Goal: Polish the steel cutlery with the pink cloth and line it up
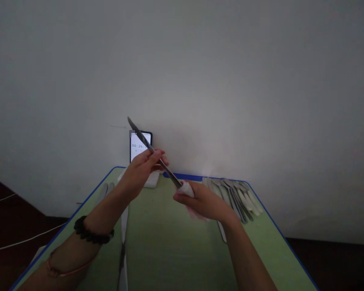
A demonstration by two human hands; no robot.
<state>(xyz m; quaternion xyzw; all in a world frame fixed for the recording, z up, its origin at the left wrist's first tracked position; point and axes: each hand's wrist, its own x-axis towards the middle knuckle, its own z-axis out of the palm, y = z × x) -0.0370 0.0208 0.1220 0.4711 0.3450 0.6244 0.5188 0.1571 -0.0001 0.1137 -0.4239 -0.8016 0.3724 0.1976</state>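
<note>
A table knife (145,143) is held slanted above the green table (170,250), its tip pointing up and left. My left hand (139,171) pinches the blade near its middle. My right hand (202,202) is closed around the knife's lower end through a pale pink cloth (188,190) that hangs below the palm. Both hands hover over the far half of the table.
A phone (141,145) with a lit timer screen leans against the white wall on a white block (153,180). Several spoons and knives (233,194) lie in a row at the far right. More cutlery (123,226) lies under my left forearm. The table has a blue edge.
</note>
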